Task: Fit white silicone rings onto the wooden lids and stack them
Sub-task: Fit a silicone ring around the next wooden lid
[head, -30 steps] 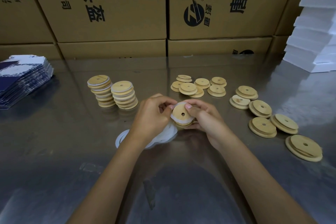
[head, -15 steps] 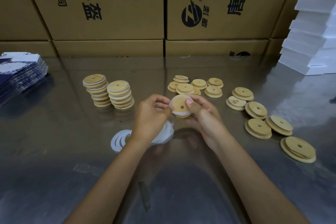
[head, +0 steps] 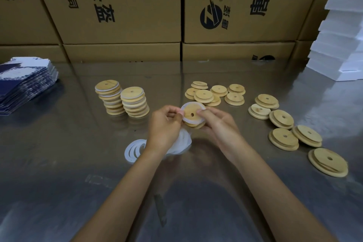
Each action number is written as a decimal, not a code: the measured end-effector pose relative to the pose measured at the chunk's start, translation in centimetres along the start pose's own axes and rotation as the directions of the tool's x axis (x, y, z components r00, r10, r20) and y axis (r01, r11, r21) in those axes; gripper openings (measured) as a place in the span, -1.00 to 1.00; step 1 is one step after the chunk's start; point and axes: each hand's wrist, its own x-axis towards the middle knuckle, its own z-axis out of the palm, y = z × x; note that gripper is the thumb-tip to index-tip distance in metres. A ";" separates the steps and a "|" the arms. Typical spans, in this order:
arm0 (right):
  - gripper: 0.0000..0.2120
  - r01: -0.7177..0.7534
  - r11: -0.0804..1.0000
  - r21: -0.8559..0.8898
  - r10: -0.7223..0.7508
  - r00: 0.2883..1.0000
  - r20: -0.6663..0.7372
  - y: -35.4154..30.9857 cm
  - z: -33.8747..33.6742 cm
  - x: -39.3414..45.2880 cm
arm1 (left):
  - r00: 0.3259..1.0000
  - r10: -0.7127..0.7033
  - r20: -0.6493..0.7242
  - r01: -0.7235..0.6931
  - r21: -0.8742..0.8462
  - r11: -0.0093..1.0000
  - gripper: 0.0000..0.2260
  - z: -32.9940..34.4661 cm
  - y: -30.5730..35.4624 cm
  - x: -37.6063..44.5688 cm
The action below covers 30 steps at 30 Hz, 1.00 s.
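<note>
A: Nearest stuff?
B: Two forearms, cut off at the bottom edge. Left hand (head: 164,125) and right hand (head: 218,125) both pinch one lid (head: 191,114) above the tabletop (head: 78,182), a ring (head: 184,106) around its rim. Each grip is curled on the lid's edge.
A: Under the hands?
B: Loose rings (head: 135,150), white pile, half hidden by the left wrist, can't count.
A: Bare lids?
B: Right group (head: 282,118), six visible. Middle cluster (head: 216,93), about seven, overlapping, hard to tell.
A: Finished ones?
B: Two stacks (head: 121,100), left of the hands; count per stack unclear.
A: Far end?
B: Boxes (head: 121,6), blue pile (head: 23,86) cut off left, white foam (head: 341,45) cut off right.
</note>
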 end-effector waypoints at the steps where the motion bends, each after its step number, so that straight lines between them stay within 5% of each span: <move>1: -0.85 0.008 0.997 -0.083 -0.009 1.000 -0.015 0.1 0.1 0.0 | 1.000 0.006 0.011 -0.007 0.014 1.000 -0.87 -0.1 0.0 0.1; 5: -0.84 0.015 0.989 -0.146 -0.018 1.000 -0.020 0.4 -0.1 -0.1 | 0.997 0.043 0.059 -0.049 0.090 0.995 -0.91 -0.2 0.0 0.1; 15: -0.79 -0.005 0.997 0.079 -0.001 0.997 0.081 -0.3 -1.9 0.2 | 0.976 0.068 0.209 -0.105 0.173 0.979 -0.84 -0.4 0.2 0.1; 21: -0.75 -0.010 0.984 0.177 -0.013 0.991 0.132 -0.2 -1.7 0.2 | 0.981 0.080 0.179 -0.104 0.129 0.986 -0.83 -0.1 0.3 -0.3; 30: -0.75 -0.009 0.979 0.203 0.007 1.000 0.010 0.2 -0.6 0.1 | 0.991 0.002 0.136 -0.021 0.144 0.989 -0.88 0.2 -0.3 0.0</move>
